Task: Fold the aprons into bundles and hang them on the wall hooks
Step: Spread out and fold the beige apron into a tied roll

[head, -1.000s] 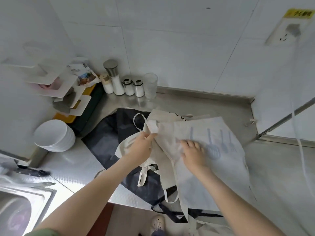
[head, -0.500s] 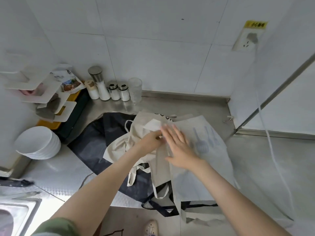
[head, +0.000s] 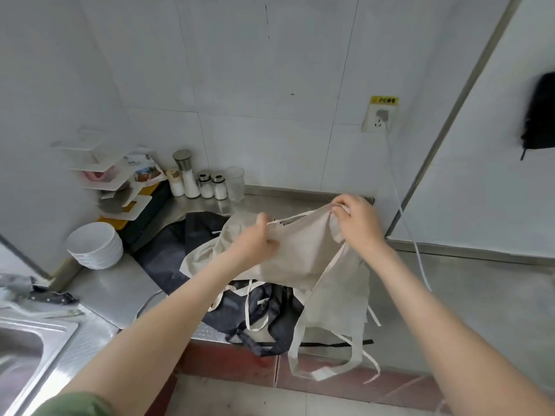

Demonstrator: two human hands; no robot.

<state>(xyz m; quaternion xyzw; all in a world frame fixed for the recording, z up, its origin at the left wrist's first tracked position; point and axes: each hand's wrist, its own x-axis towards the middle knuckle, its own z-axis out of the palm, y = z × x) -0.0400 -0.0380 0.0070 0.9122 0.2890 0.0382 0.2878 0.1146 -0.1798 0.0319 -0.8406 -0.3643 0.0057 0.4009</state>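
A beige apron (head: 306, 250) hangs lifted above the steel counter (head: 120, 289), its lower part and ties dangling past the counter's front edge. My left hand (head: 255, 241) pinches its top edge on the left. My right hand (head: 356, 220) grips the top corner and neck strap on the right. Under it lie a second beige apron (head: 210, 253) and a black apron (head: 168, 253), spread on the counter. A dark bundle (head: 540, 112) hangs on the right wall.
Stacked white bowls (head: 94, 244) stand at the left, a corner rack (head: 117, 181) behind them. Shakers and a glass (head: 207, 181) line the back wall. A sink (head: 24, 349) is at the lower left. A white cord (head: 405, 211) drops from the wall socket (head: 380, 115).
Both hands have raised the beige apron off the counter and pulled its top edge apart; before, the right hand lay flat on it. The view has tilted upward.
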